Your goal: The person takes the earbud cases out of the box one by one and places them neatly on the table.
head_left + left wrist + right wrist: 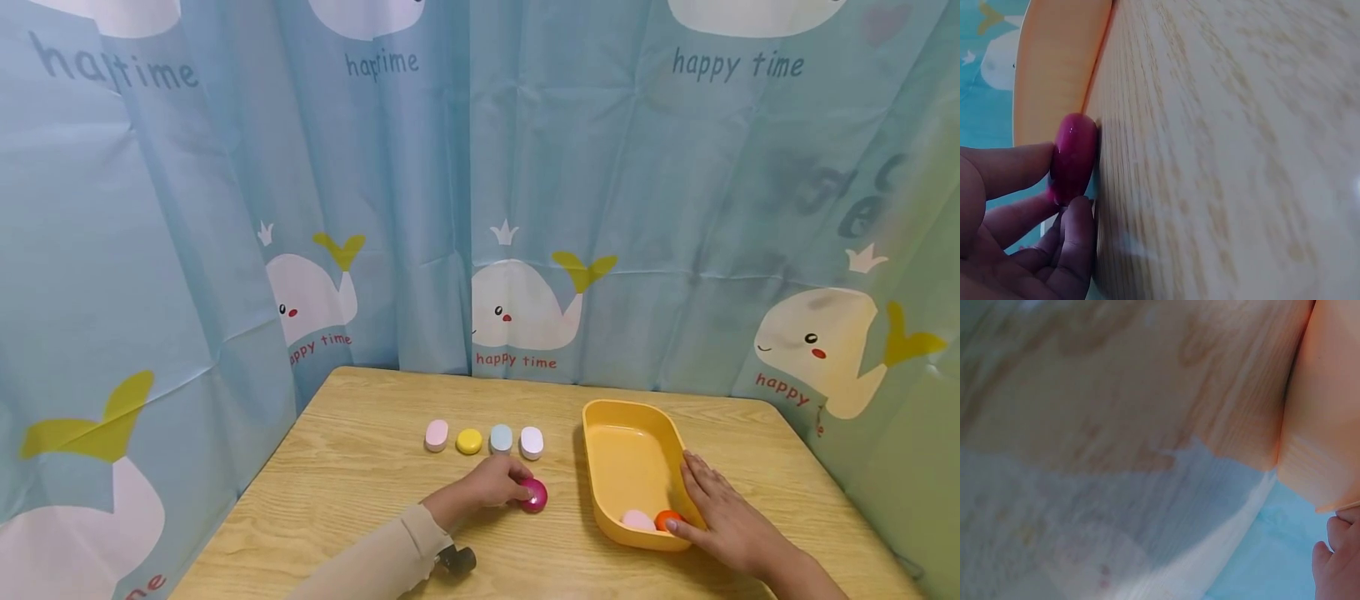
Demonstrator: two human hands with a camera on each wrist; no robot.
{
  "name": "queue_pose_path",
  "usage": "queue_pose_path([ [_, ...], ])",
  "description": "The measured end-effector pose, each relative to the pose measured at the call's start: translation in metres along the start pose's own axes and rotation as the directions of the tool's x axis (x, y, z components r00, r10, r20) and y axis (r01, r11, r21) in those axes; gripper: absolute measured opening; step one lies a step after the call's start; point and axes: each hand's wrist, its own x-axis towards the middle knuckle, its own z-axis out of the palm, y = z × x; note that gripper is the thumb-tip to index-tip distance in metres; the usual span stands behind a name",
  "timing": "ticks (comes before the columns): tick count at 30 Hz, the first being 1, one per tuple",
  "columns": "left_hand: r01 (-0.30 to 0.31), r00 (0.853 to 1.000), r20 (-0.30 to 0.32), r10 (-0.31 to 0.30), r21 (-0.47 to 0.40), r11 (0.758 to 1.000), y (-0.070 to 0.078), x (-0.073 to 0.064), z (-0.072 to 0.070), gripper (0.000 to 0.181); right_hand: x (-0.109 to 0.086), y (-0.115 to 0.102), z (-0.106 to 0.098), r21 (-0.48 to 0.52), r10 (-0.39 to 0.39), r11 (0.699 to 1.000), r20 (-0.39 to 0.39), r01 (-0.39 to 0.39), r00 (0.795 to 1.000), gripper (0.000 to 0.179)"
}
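A shiny magenta round, flattened piece [534,495] is pinched between the thumb and fingers of my left hand [495,482]. In the left wrist view this magenta piece [1074,156] stands on its edge close to the wood surface. My right hand [723,521] rests along the right side of a yellow-orange tray [592,475], fingers fairly straight, with the thumb over its near right corner. Inside the tray's near end lie a pale pink piece [638,521] and an orange piece [667,520], partly hidden by the thumb. The right wrist view catches only some fingers [1338,550] at the tray's rim.
Beyond my left hand, a row on the wooden table [360,467] holds a pink piece [437,435], a yellow round piece [469,442], a light blue piece [501,438] and a white piece [532,442]. A blue whale-print curtain [420,208] hangs behind the table.
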Motion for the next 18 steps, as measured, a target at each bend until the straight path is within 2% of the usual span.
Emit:
queue_pose_path([
  [13,0.063,0.998,-0.006,-0.064,-0.032,0.997,0.004,-0.002,-0.004,0.024,0.000,0.001,0.000,-0.015,-0.019,1.000,-0.022,0.019,1.000,0.084],
  [16,0.053,0.998,-0.023,-0.054,-0.033,0.998,0.007,0.000,-0.010,0.020,0.000,0.002,0.001,-0.011,-0.010,1.000,-0.012,0.009,1.000,0.084],
  [18,0.039,0.999,-0.035,-0.042,-0.071,0.997,0.011,0.002,-0.014,0.016,0.000,0.002,0.002,-0.007,-0.001,1.000,-0.005,0.001,1.000,0.084],
])
